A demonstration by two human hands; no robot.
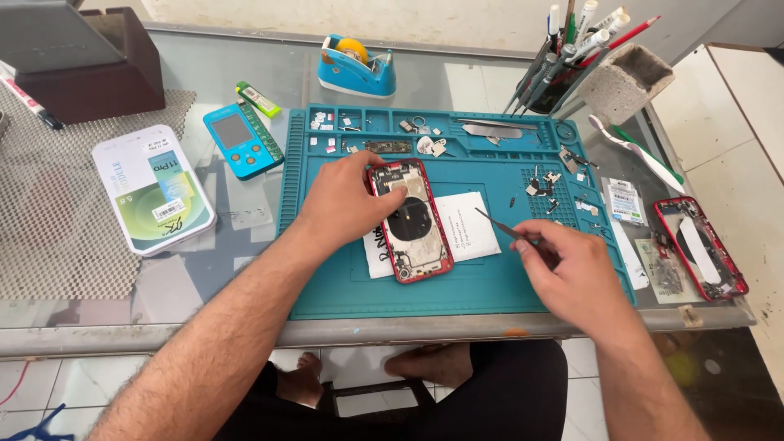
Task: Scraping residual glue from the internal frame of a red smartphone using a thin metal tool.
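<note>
Glass worktop (pixel 245 73) is carrying a teal repair mat (pixel 490 282). Left hand (pixel 343 200) is pressing down on an opened red phone (pixel 412 224), covering its upper left edge. Right hand (pixel 572 273) is pinching tweezers (pixel 500 226) just beside it; small parts beyond are indistinct.

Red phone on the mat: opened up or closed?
Opened. The phone lies with its internals and round coil exposed, no cover on; left hand steadies it, right hand holds tweezers.
</note>
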